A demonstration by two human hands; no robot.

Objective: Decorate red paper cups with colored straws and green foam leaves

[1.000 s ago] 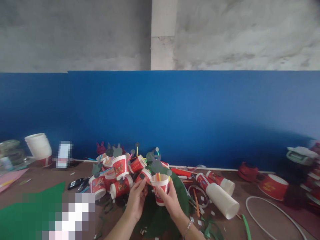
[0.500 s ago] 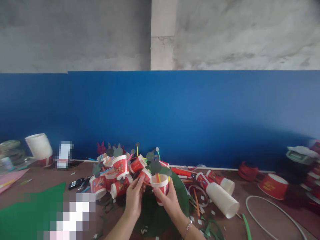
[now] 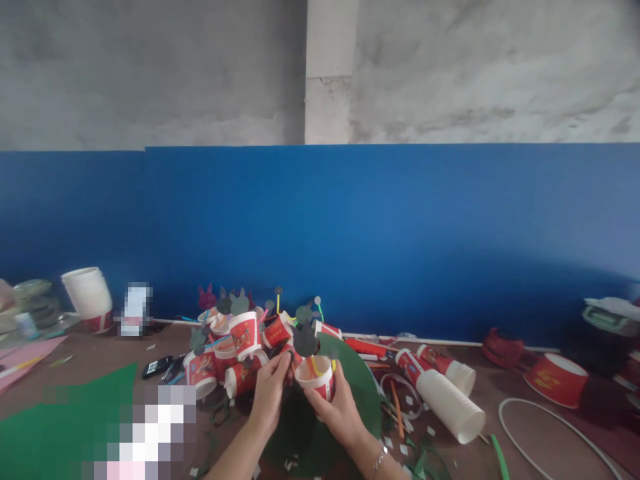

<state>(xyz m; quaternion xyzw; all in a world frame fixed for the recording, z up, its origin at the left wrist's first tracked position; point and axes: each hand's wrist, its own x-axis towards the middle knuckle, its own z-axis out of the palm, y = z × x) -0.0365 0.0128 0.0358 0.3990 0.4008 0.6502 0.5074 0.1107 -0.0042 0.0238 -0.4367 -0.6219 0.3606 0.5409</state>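
My right hand [image 3: 337, 407] is closed around a red and white paper cup [image 3: 313, 375], tilted toward me, with yellow and orange straws inside. A dark cutout shape [image 3: 305, 341] stands above the cup's rim. Close by on the left, my left hand [image 3: 271, 392] pinches at the cup's side; a small dark piece shows at its fingertips, too small to name. Beyond that hand lies a heap of similar paper cups [image 3: 246, 335], several with ear-shaped cutouts and straws. Both hands are over a dark green round sheet [image 3: 357, 387].
A stack of white cups [image 3: 453, 408] lies at the right, near a white hoop [image 3: 550, 433] and a red paper bucket [image 3: 556, 380]. At the left are green paper [image 3: 75, 413] and a stack of white tubs [image 3: 89, 293]. A blue panel [image 3: 380, 233] bounds the back; paper scraps litter the table.
The held cup has tipped and its rim opening now faces more toward me. My left hand has come slightly nearer the cup. The view has shifted a little.
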